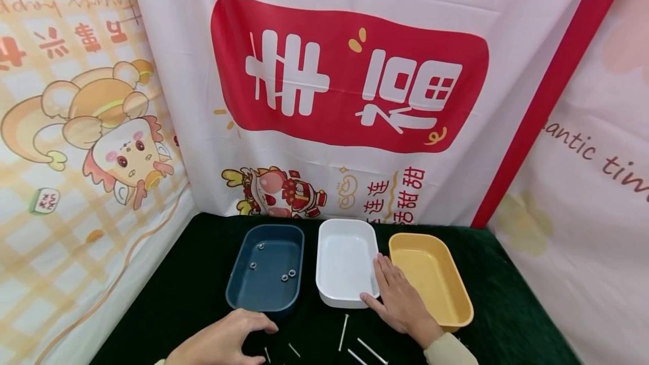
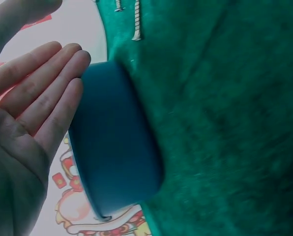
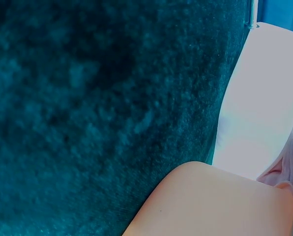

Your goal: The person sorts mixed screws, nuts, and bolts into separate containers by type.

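Four nuts (image 1: 292,273) lie in the blue tray (image 1: 266,293) beyond the left hand (image 1: 220,338)

The left hand grasps nothing: its fingers are loose, with a gap between them and the thumb. The blue tray stands just past its knuckles; whether a fingertip touches the tray cannot be told. Two short screws (image 1: 294,350) lie near its thumb and fingertips, on the dark green cloth (image 1: 512,320).

The right hand (image 1: 400,303) is also free of any grip, its fingers extended over the right edge of the white tray (image 1: 347,263); how firmly they press cannot be told. That tray stands just left of the fingers, and the yellow tray (image 1: 433,277) just right of them. Three longer screws (image 1: 343,332) lie between the hands, nearer the right one. Past both hands hangs a white sheet with a red panel (image 1: 350,72).
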A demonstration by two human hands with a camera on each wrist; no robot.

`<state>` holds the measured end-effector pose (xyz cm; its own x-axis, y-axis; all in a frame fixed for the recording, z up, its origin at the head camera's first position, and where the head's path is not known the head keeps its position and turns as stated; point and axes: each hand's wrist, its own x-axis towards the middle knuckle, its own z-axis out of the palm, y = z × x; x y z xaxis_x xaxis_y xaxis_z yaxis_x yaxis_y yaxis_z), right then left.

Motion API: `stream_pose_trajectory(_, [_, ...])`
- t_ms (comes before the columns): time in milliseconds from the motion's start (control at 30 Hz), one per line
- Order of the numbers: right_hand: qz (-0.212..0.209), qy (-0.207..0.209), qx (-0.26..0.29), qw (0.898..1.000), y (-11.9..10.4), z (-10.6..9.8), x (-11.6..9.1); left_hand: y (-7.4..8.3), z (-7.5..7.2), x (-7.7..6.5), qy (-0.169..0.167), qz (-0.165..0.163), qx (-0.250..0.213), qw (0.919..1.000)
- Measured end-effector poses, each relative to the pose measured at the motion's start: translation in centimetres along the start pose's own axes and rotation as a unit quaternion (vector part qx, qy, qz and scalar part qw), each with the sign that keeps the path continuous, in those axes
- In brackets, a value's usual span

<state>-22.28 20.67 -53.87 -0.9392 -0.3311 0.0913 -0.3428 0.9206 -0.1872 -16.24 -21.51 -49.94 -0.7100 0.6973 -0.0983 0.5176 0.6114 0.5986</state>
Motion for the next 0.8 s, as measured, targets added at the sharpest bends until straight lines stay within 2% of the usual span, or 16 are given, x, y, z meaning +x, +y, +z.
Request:
stream_pose_trajectory(200, [0.002, -0.002, -0.003, 1.000, 0.1, 0.1, 0.0, -1.0, 1.0, 0.3, -0.024, -0.040, -0.030, 0.9985])
stream_pose_trajectory(333, [0.004, -0.005, -0.004, 1.000, 0.1, 0.1, 0.0, -1.8, 1.6, 0.6, -0.036, -0.059, -0.030, 0.9972])
stream_pose_trajectory(467, [0.004, -0.006, -0.001, 1.000, 0.1, 0.2, 0.0, -2.3, 2.1, 1.1, -0.042, -0.046, -0.020, 0.9979])
stream_pose_trajectory(800, [0.002, 0.000, 0.004, 1.000, 0.1, 0.1, 0.1, -2.5, 2.6, 2.1, -0.043, 0.019, 0.034, 0.9983])
